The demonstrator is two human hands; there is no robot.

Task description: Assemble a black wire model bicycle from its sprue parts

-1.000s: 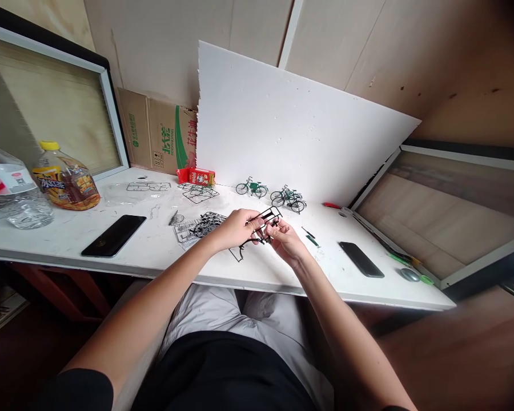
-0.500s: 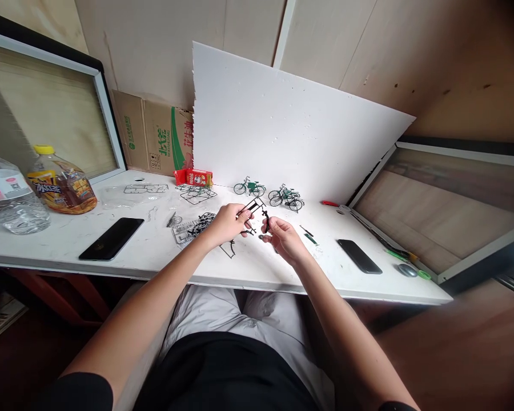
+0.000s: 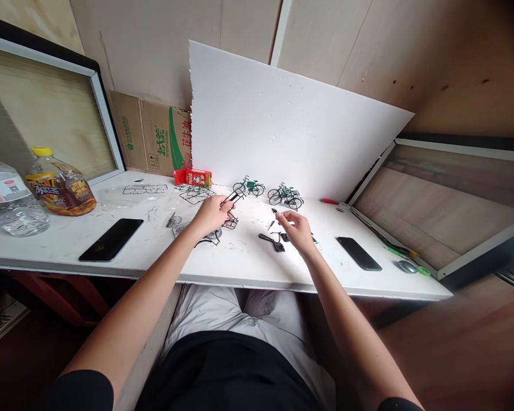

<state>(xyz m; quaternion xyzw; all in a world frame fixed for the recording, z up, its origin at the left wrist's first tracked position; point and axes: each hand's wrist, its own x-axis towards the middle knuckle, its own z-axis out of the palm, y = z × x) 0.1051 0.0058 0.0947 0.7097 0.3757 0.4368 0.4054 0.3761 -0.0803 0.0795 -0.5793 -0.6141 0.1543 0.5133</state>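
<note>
My left hand (image 3: 214, 214) is closed on a black plastic sprue frame (image 3: 235, 196), which sticks out beyond the fingertips. Below it lie more sprues (image 3: 180, 228) with dark bicycle parts, partly covered by the hand. My right hand (image 3: 295, 228) pinches a small black plastic part (image 3: 274, 210) between thumb and fingers; its exact kind is too small to tell. On the table beneath that hand rest several loose black pieces (image 3: 278, 246). Farther back stand a green model bicycle (image 3: 249, 186) and darker model bicycles (image 3: 286, 197) close together.
A phone (image 3: 111, 240) lies at left and a dark phone-like slab (image 3: 360, 253) at right. Two bottles (image 3: 62, 185) stand far left, a red packet (image 3: 197, 177) near the back. A white board (image 3: 291, 120) leans behind. The table's front edge (image 3: 248, 278) runs near my lap.
My hands have moved apart: the left went left with the sprue frame, the right slightly right with a small black part. Black pieces now show on the table under the right hand.
</note>
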